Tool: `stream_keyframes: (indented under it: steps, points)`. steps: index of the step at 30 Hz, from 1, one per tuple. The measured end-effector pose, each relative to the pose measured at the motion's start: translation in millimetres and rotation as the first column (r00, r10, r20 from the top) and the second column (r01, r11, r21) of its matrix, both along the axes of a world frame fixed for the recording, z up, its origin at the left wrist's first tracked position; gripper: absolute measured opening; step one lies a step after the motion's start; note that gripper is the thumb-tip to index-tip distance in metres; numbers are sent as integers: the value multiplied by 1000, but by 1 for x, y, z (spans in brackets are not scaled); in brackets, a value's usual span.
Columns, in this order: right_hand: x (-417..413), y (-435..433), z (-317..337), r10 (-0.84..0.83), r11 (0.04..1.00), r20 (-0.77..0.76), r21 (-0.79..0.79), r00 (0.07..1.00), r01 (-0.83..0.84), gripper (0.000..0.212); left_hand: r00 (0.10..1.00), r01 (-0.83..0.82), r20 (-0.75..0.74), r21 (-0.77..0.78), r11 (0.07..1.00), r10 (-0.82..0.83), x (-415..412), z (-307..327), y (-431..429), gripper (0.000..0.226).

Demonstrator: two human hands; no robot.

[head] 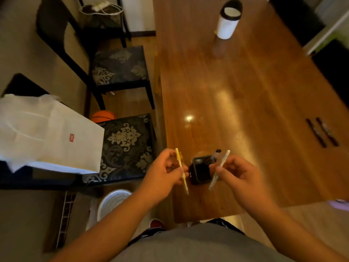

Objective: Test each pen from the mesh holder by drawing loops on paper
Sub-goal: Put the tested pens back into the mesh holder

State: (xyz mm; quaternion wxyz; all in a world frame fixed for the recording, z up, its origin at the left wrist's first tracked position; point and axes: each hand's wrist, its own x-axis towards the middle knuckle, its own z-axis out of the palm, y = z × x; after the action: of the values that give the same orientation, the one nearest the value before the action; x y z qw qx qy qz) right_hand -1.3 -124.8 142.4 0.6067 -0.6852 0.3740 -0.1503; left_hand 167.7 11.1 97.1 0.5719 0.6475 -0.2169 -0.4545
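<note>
- The yellow pen is in the left hand, pinched around mid-barrel between the thumb and curled fingers. It stands nearly upright, tip end down, just left of the mesh holder.
- The white pen is pinched the same way in the right hand. It is tilted, upper end leaning away, just right of the holder.
- Both pens look light, thin and stiff, with smooth barrels that would likely twist or slip in a loose pinch. For drawing loops, a hold lower down near the tip would probably give more control.
- The holder is black and boxy and stands on the wooden table near its front edge, between and below the two hands. It is probably light enough to tip if a pen is pulled out at a slant.
- One dark-topped pen pokes out of the holder at the far right corner. The inside is dark, so how many more it holds cannot be told.
- Two dark pens lie side by side on the table, well apart to the right.
- No sheet of paper shows on the table. The only white paper in view is a bag on a patterned chair to the left.
- Blur and the fingers hide the middle of each held barrel. Whether either pen is capped, or which end writes, is hard to say for sure.
</note>
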Motion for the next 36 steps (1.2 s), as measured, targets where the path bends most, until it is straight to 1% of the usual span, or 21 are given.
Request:
stream_keyframes:
  steps: [3, 5, 9, 12, 14, 17, 21, 24, 29, 32, 34, 36]
  points:
    - [-5, -14, 0, -1, 989, 13, -151, 1000, 3, 6, 999, -15, 41, -36, 999, 17, 1, 5, -24, 18]
    - [-8, -23, -5, 7, 979, 37, -204, 999, 0, 9, 996, 2, 85, -64, 998, 4, 0, 4, -34, 14]
    - [-15, -35, -15, 5, 977, 57, -212, 998, 7, 21, 945, 46, 326, -27, 999, -35, -3, -8, -44, 5]
    - [-21, -39, -28, 68, 940, -67, -330, 995, -87, 15, 911, 52, 411, -7, 999, -45, -8, -15, -46, 10]
    - [-24, -39, -38, 98, 911, -146, -386, 985, -147, 15, 881, 68, 468, 20, 997, -70, -11, -21, -45, 14]
    - [-26, -37, -55, 122, 874, -231, -436, 965, -214, 19, 826, 84, 551, 84, 993, -117, -18, -27, -41, 18]
    - [-22, -30, -70, 157, 804, -295, -517, 943, -296, 13, 725, 110, 667, 134, 985, -172, -24, -34, -37, 18]
    - [-17, -25, -75, 179, 727, -335, -588, 925, -353, 13, 657, 136, 730, 127, 983, -185, -27, -38, -35, 18]
    - [-9, -21, -79, 164, 630, -424, -650, 891, -425, 12, 551, 185, 801, 157, 970, -234, -30, -44, -33, 22]
    - [-6, -19, -81, 156, 564, -462, -684, 873, -463, 14, 537, 188, 806, 173, 967, -248, -33, -46, -31, 25]
    - [-5, -16, -83, 168, 542, -484, -683, 859, -490, 13, 538, 195, 803, 177, 965, -256, -34, -47, -30, 25]
    - [-5, -13, -85, 185, 532, -502, -672, 845, -515, 16, 547, 213, 793, 180, 960, -270, -34, -49, -29, 24]
